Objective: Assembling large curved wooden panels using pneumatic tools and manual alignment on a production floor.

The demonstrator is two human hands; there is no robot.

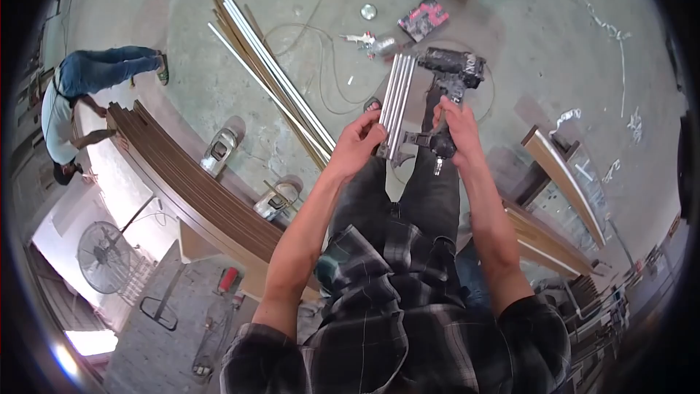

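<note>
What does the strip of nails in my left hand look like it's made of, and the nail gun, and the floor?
Nail strip: likely bare steel, silvery with bright ridged lines. Nail gun: dark body, probably painted metal, worn and scuffed; its grip may be rubber, hard to tell. Floor: looks like concrete, grey-green, matt and stained.

A plaid shirt (386,306) in dark grey, black and pale checks is worn, its sleeves rolled up above the elbows at about 7 and 5 o'clock. Dark grey faded jeans (430,190) are seen running toward 12 o'clock. Both forearms are left bare, and no gloves, watch or rings can be made out on the hands.
</note>
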